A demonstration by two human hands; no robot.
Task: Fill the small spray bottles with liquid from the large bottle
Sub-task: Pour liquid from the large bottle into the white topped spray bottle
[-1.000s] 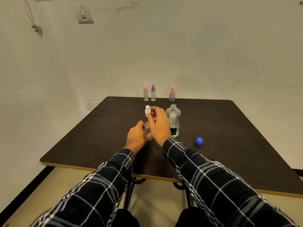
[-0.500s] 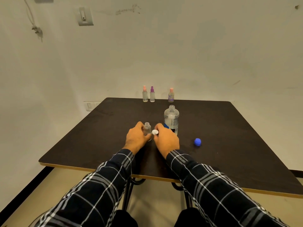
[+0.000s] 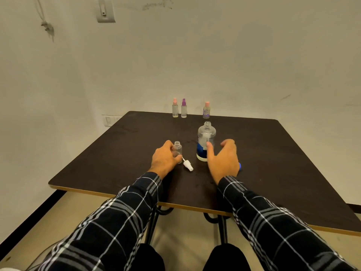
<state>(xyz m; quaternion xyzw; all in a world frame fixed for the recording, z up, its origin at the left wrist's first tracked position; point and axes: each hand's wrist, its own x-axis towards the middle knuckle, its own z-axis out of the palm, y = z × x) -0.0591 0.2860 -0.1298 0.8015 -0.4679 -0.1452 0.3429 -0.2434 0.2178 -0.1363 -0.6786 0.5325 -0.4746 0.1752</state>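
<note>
Step in hand: judging from the layout, the pour into 1 small spray bottle is being set up; its neck is standing uncapped and it is looking empty.
Left hand: is gripping the small spray bottle around its body, holding it upright on the table, near the front middle.
Right hand: is hovering with fingers spread and holding nothing, thumb just at the large bottle; whether it is touching, I cannot tell.
Large bottle: is standing upright and uncapped just right of the small one, clear, with a blue label and only a shallow layer of liquid showing at the base.
Spray head: is lying on its side, white, dip tube pointing toward the small spray bottle, between the 2 hands.
Blue cap: is peeking out from behind the right hand.
Next move: is calling for a firm wrap around the large bottle, a lift, and a slow tilt onto a very narrow neck.
Far edge: 3 capped bottles are standing in a row, looking done.
</note>
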